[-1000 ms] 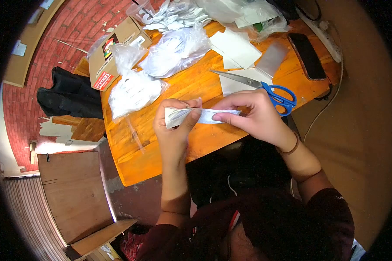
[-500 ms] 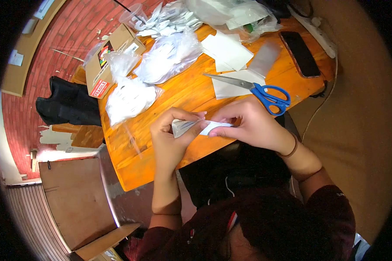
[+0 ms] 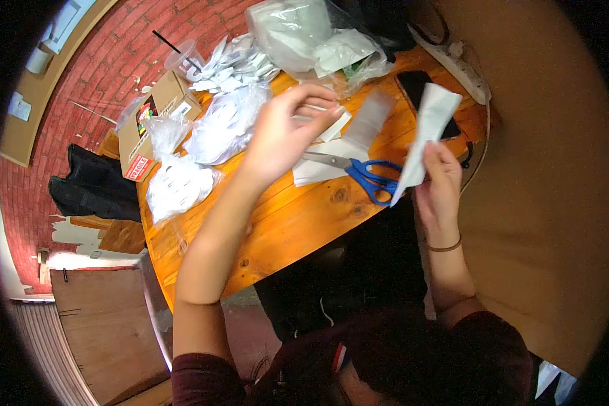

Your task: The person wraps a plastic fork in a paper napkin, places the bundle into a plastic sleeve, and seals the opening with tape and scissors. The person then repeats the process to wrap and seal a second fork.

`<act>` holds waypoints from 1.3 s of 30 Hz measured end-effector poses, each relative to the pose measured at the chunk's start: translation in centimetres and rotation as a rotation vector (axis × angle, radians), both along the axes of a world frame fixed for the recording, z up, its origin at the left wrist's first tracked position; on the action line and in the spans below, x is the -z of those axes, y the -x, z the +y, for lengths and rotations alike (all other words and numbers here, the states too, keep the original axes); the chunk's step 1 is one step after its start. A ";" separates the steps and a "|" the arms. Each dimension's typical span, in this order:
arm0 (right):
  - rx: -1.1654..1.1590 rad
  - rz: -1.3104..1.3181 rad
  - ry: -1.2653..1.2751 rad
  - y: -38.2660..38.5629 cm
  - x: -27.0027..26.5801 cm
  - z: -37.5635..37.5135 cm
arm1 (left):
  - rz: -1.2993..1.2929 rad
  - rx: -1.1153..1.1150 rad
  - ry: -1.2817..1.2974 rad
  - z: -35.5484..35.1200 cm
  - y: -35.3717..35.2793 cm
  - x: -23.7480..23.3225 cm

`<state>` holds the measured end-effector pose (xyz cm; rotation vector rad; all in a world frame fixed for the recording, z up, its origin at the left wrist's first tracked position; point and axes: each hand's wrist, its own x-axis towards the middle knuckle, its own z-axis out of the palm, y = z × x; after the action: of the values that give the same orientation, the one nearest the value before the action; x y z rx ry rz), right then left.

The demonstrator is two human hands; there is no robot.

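Note:
My right hand pinches a folded piece of white paper and holds it up over the right edge of the table, partly in front of a phone. My left hand is raised above the table with loosely bent fingers and thumb apart; nothing shows in it. Below and beyond it lie white paper sheets, partly covered by the hand. Blue-handled scissors rest on those sheets, blades pointing left. A clear plastic sleeve lies just behind the scissors.
Clear bags of white pieces and a heap of white pieces cover the table's left and back. A cardboard box and a plastic cup with a straw stand there. A power strip runs along the right edge.
My hands were together over the front of the table, both on the paper. The left has let go and moved forward; the right has lifted the paper away to the right.

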<state>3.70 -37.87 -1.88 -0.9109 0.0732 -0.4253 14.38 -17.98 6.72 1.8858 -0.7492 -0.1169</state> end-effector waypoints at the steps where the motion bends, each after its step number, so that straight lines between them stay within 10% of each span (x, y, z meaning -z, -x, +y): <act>1: 0.100 -0.025 -0.044 0.0 -0.1 -0.8 | -0.076 -0.005 -0.097 -1.4 -1.0 0.8; 6: 0.310 -0.081 -0.125 0.4 0.5 -4.0 | -0.528 0.184 -0.063 -7.7 -5.2 6.4; 12: 0.313 -0.039 -0.100 1.6 1.6 -5.7 | -0.457 0.050 -0.363 -8.2 -6.5 8.5; 20: 0.248 0.016 -0.112 1.5 1.7 -5.4 | -0.399 -0.070 -0.093 -4.4 -4.6 5.0; 31: -0.187 -0.168 -0.312 -0.2 0.5 -2.5 | -0.202 -0.365 0.637 3.4 -0.5 0.3; 39: -0.574 -0.177 -0.087 -0.3 -2.3 3.7 | 0.062 -0.191 0.416 4.6 6.1 0.1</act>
<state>3.99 -34.19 0.46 -0.7637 -0.3243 0.0344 8.23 -13.34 6.59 1.5381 -0.5020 0.0955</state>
